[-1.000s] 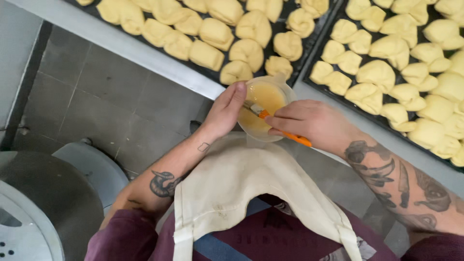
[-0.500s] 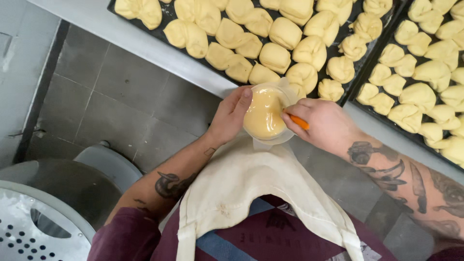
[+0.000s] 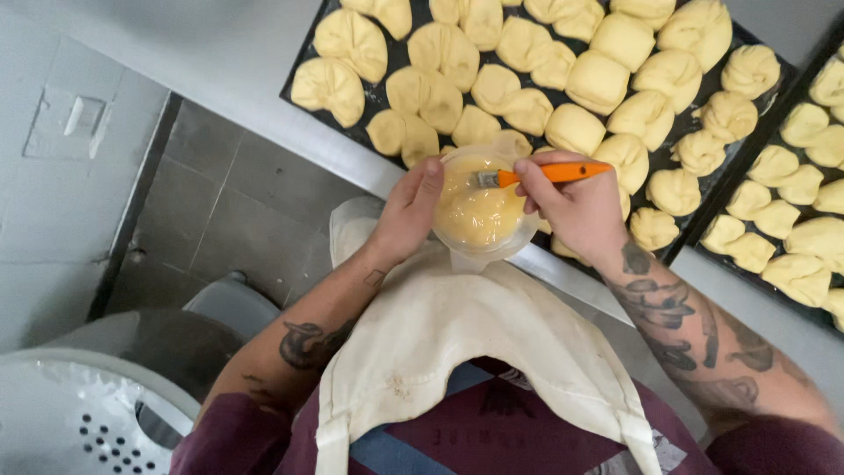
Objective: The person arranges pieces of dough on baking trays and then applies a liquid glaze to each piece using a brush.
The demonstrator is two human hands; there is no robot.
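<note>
Dipping a brush into a cup of yellow wash is what the hands are doing here, and doing it well is, in my judgement, a matter of keeping the cup level and close to the buns while loading the bristles lightly so nothing drips on the way across. The left hand is gripping the clear plastic cup from its near side, fingers clamped around the wall and thumb lying over the rim, holding it in the air just above the edge of the worktop. The right hand is pinching the orange-handled brush, fingers closed tight on the handle, with the bristle end reaching over the rim into the cup. The cup is holding a pale yellow liquid, likely beaten egg, filling it to somewhere around half; its exact depth is hard to read through the wall. Just beyond the cup, a dark baking tray is carrying rows of raw, pale dough buns sitting close together, many touching. A second tray to the right is holding more of the same buns. A cream apron is hanging below the hands, and a white perforated bin is standing at lower left on the tiled floor.
</note>
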